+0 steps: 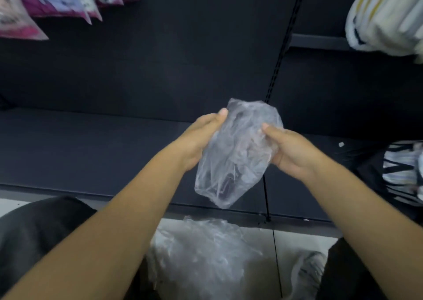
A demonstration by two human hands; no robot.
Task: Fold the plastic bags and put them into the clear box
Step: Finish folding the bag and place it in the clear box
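Far left, pink packets [45, 2] are hanging above a dark shelf [91, 148]. The left hand [201, 137] is gripping the bag [231, 162] along its left edge, thumb on top, its other fingers hidden behind the film. The bag is hanging in the air between both hands, its long axis running from top to bottom of the view, the lower end dangling free. Beneath it a heap [201, 254] of more bags is lying. The right hand [290, 153] is pinching the right edge, thumb on the front. Both hands are holding the upper half, about equally near, so the fold is likely calling for the free lower end to come up. No box is showing.
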